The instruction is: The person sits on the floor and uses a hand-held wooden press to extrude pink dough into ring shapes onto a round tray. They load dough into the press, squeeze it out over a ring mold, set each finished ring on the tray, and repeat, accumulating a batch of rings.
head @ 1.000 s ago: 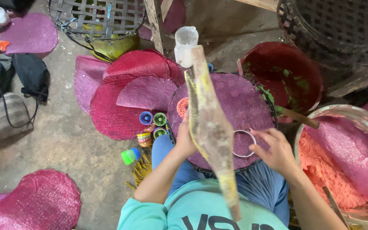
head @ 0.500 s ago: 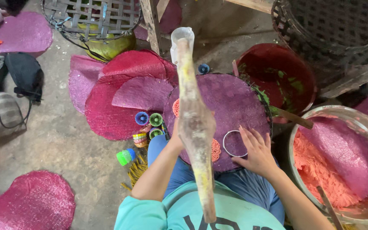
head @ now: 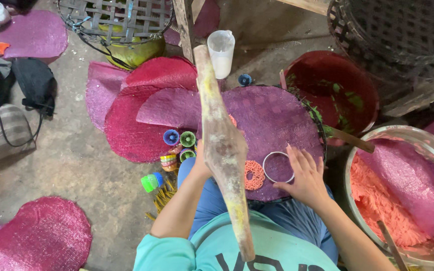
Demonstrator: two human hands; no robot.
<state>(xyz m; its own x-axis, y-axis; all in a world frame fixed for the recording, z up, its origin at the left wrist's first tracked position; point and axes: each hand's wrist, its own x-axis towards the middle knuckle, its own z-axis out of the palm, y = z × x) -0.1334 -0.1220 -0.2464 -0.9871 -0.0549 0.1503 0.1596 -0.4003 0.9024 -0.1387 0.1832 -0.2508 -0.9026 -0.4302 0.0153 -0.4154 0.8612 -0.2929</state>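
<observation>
A round mat [head: 277, 120] lay on the person's lap, with a metal ring [head: 278, 167] on it and a coil of noodles [head: 253, 174] just left. A bowl [head: 377, 145] stood right (mat inside), small cups [head: 179, 143] left, a beaker [head: 221, 52] behind.

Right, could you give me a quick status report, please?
Right hand steadying metal ring on purple mat. Left hand mostly hidden behind long wooden press. Orange noodle round beside ring.
</observation>
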